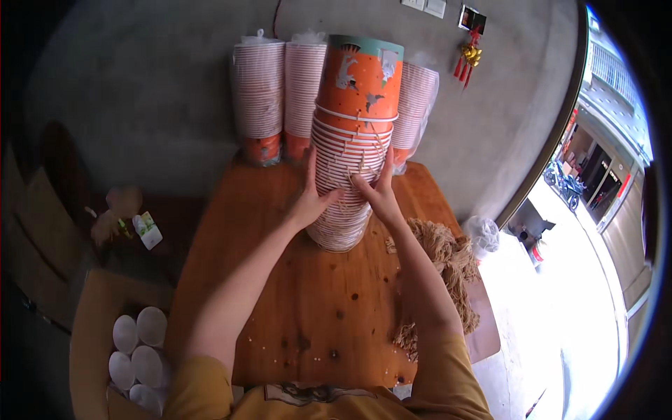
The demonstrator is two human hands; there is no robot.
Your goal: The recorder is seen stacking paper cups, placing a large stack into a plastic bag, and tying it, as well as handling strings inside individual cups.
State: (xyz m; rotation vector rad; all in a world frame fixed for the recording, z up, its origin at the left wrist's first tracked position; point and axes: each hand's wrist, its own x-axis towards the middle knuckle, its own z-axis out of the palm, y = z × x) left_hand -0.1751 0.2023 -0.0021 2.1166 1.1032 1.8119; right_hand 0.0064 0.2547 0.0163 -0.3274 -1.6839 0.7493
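Hands (313, 202) around tall bucket stack (355, 143)

1. Tall cup stack (353, 157): left hand (312, 201) holds its left side, right hand (382, 199) its right.
2. Behind the stack: plastic-wrapped cups (259, 91).
3. Right of the stack: brown cord bundle (448, 262).
4. Under it: wooden table (315, 308).

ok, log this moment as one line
cup stack: rims down; left hand: on its left side; right hand: on its right side; twine bundle: right side of wooden table; wrapped stacks: behind
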